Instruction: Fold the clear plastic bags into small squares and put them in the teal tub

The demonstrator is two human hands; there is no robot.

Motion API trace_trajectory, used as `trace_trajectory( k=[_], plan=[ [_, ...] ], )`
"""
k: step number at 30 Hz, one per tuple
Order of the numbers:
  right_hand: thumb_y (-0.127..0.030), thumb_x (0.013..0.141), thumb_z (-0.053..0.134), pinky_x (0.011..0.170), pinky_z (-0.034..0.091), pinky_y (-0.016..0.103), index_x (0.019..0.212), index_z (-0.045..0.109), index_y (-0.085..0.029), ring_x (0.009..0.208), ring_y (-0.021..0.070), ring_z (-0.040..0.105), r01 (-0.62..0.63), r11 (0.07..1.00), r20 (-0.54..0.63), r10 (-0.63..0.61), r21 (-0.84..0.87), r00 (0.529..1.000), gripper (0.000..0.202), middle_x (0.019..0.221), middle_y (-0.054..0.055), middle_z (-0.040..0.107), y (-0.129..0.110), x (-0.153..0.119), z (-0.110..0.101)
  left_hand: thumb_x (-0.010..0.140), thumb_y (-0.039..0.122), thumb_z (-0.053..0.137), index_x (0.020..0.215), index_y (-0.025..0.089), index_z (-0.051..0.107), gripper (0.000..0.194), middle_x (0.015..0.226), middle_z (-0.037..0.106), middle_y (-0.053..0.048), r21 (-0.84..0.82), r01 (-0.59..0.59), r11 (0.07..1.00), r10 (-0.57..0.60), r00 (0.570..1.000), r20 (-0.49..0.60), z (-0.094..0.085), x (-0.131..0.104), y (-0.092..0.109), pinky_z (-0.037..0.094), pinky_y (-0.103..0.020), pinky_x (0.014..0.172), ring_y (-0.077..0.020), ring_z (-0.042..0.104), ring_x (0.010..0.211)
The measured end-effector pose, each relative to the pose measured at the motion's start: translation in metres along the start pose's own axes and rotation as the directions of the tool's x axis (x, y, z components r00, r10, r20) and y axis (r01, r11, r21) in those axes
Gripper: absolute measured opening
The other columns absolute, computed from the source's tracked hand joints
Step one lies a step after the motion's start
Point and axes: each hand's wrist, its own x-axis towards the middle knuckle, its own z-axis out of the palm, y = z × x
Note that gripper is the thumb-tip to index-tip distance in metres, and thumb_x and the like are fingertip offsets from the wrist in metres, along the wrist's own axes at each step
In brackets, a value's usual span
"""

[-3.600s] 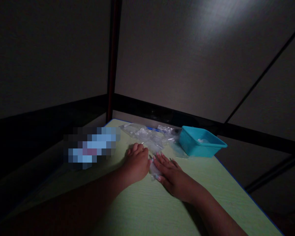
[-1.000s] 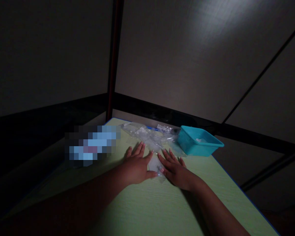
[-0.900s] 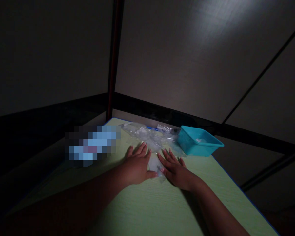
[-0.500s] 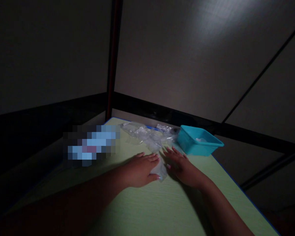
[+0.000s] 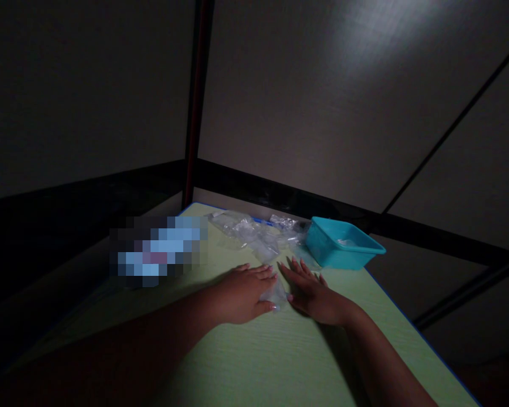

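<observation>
A small clear plastic bag [image 5: 275, 293] lies flat on the pale green table [image 5: 254, 362]. My left hand [image 5: 248, 294] rests over the bag's left part, palm down, fingers stretched out and thumb apart. At the bag's right edge is my right hand [image 5: 311, 294], also palm down with its fingers spread and its thumb by the bag. Neither hand grips anything. Much of the bag is hidden under the left hand.
Crumpled clear plastic bags [image 5: 246, 229] lie beyond my hands. A turquoise plastic basket [image 5: 343, 254] stands at the back right with something clear inside. A blurred-out blue and white thing [image 5: 165, 246] is at the left. Walls [image 5: 301, 113] close in the table's far side.
My right hand has shifted slightly and lies flatter, its thumb at the bag's edge. The left hand stays almost where it was on the bag.
</observation>
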Motion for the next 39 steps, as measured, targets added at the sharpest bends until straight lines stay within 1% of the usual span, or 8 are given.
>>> trace_trajectory(
  k=[9,14,16,20,24,32,36,39],
  plan=[
    [-0.035,0.083,0.046,0.099,-0.002,0.062,0.14,0.006,-0.037,0.133,0.0261,-0.013,0.052,0.997,0.04,-0.054,0.05,0.998,0.069,0.147,0.002,-0.008,0.002,-0.001,-0.001,0.088,0.039,0.039,0.134,0.027,0.034,0.047,0.143,0.03,-0.007,0.003,-0.004,1.0,0.004,1.0,-0.007,-0.001,0.0,0.002,0.023,-0.045,0.103,-0.0209,0.028,0.131],
    [-0.033,0.08,0.053,0.101,-0.001,0.061,0.139,0.017,-0.036,0.133,0.0287,-0.012,0.133,0.981,-0.073,-0.124,0.138,0.99,0.069,0.148,0.003,-0.003,0.007,0.006,0.006,0.091,0.038,0.032,0.135,0.024,0.032,0.046,0.143,0.029,-0.008,-0.014,-0.013,1.0,0.013,0.999,0.029,-0.002,0.001,0.002,0.023,-0.046,0.103,-0.0209,0.024,0.132],
    [-0.03,0.079,0.055,0.103,0.004,0.058,0.138,0.025,-0.032,0.134,0.0287,-0.005,0.25,0.953,-0.164,-0.222,0.173,0.961,0.065,0.148,0.005,0.004,0.008,0.009,0.009,0.09,0.042,0.034,0.135,0.021,0.032,0.049,0.143,0.029,-0.009,-0.025,-0.013,1.0,0.014,1.0,0.026,-0.002,0.002,0.002,0.022,-0.047,0.103,-0.0215,0.024,0.132],
    [-0.028,0.081,0.054,0.106,0.016,0.051,0.132,0.041,-0.024,0.133,0.0272,0.019,0.468,0.861,-0.332,-0.39,0.201,0.859,0.053,0.143,0.01,0.029,0.005,0.014,0.01,0.081,0.057,0.042,0.135,0.019,0.031,0.068,0.142,0.03,-0.012,-0.073,-0.007,0.997,0.008,1.0,0.011,-0.003,0.002,0.002,0.019,-0.049,0.104,-0.0248,0.027,0.131],
    [-0.031,0.081,0.055,0.103,0.028,0.047,0.121,0.055,-0.022,0.124,0.026,0.038,0.469,0.851,-0.436,-0.338,0.237,0.834,0.04,0.132,0.011,0.046,0.0,0.016,0.009,0.069,0.064,0.055,0.136,0.021,0.029,0.084,0.143,0.029,-0.012,-0.136,-0.017,0.991,0.019,1.0,0.011,-0.004,0.001,0.002,0.012,-0.054,0.104,-0.0282,0.028,0.13],
    [-0.029,0.082,0.055,0.093,0.041,0.04,0.105,0.063,-0.022,0.104,0.0219,0.053,0.514,0.822,-0.583,-0.3,0.244,0.756,0.025,0.109,0.009,0.06,-0.006,0.019,0.01,0.086,0.025,0.04,0.123,0.025,0.047,0.037,0.133,0.046,-0.008,-0.273,0.033,0.961,-0.064,0.992,-0.105,0.002,0.005,0.001,0.015,-0.05,0.103,-0.0251,0.04,0.123],
    [-0.03,0.081,0.057,0.091,0.041,0.038,0.099,0.065,-0.022,0.101,0.0214,0.054,0.573,0.75,-0.635,-0.272,0.331,0.723,0.021,0.105,0.008,0.061,-0.007,0.019,0.008,0.088,0.03,0.037,0.095,0.018,0.063,0.03,0.098,0.065,-0.008,-0.492,0.132,0.861,-0.198,0.976,-0.085,-0.003,0.011,0.003,0.038,-0.039,0.082,-0.026,0.058,0.091],
    [-0.033,0.08,0.059,0.089,0.042,0.036,0.093,0.067,-0.022,0.101,0.0214,0.054,0.594,0.656,-0.651,-0.201,0.465,0.732,0.019,0.105,0.008,0.061,-0.007,0.017,0.005,0.086,0.032,0.04,0.086,0.014,0.064,0.03,0.083,0.065,-0.005,-0.766,0.155,0.624,-0.258,0.966,-0.015,-0.003,0.016,0.003,0.04,-0.031,0.072,-0.0214,0.057,0.079]
  ],
)
